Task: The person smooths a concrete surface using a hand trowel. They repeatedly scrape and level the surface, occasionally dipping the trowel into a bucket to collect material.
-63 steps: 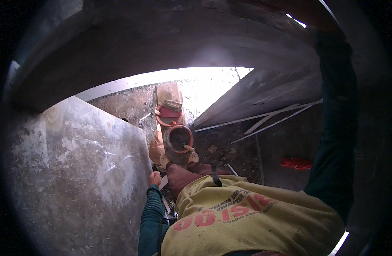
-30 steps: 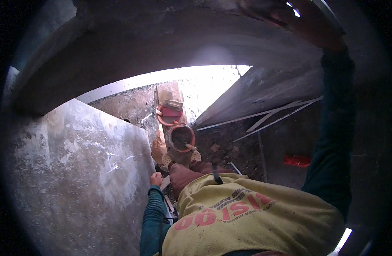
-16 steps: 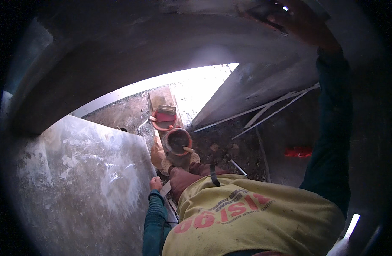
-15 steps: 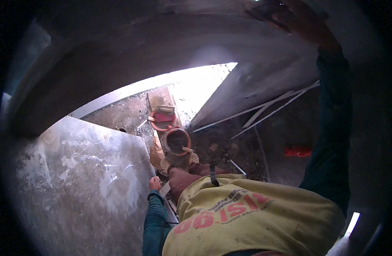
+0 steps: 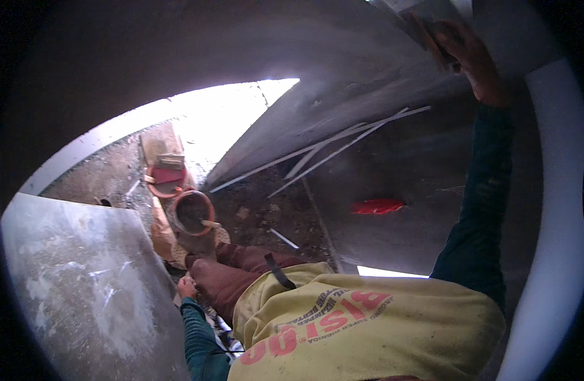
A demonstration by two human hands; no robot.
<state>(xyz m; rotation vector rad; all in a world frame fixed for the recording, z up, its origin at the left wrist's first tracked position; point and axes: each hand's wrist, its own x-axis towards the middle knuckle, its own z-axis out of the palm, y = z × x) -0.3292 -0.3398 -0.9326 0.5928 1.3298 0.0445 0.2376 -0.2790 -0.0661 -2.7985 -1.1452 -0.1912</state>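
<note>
At the upper right, my right arm is raised and my right hand (image 5: 464,54) is closed round the handle of a plastering trowel (image 5: 420,32). The trowel's flat plate lies against or close to the grey plastered surface (image 5: 342,51); the dim light hides which. Low on the left, my left hand (image 5: 187,287) hangs beside the edge of a pale, smeared wall panel (image 5: 82,273). Its fingers are curled in, and anything inside them is hidden. Whether it touches the panel I cannot tell.
By my feet stand a bucket (image 5: 191,213) with a pale handle in it and a red-rimmed tub (image 5: 167,184) with a block-like tool across it. White strips (image 5: 342,149) lean along the right wall. A red piece (image 5: 379,206) lies near them. Rubble covers the ground (image 5: 260,222).
The view has swung to the right, so the buckets and panel sit farther left. My right hand and the trowel appear slightly lower, and the trowel's plate shows more clearly.
</note>
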